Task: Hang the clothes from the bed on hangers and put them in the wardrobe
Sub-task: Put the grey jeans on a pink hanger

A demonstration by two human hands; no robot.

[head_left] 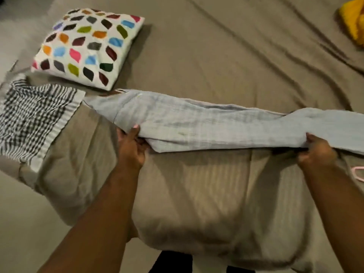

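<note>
A long pale blue garment [206, 123], folded lengthwise, lies stretched across the brown bed [216, 46] from left to right. My left hand [131, 145] grips its near edge toward the left end, thumb on top of the cloth. My right hand [315, 150] pinches the same near edge further right, fingers curled under the fabric. A black-and-white checked garment [33, 117] lies flat at the left edge of the bed. A thin pink hanger [357, 173] peeks in at the right edge, mostly out of view.
A white cushion with coloured leaf shapes [88, 46] sits behind the garments at the left. A big beige pillow [197, 203] lies under my forearms. Something yellow [353, 20] rests at the far right corner.
</note>
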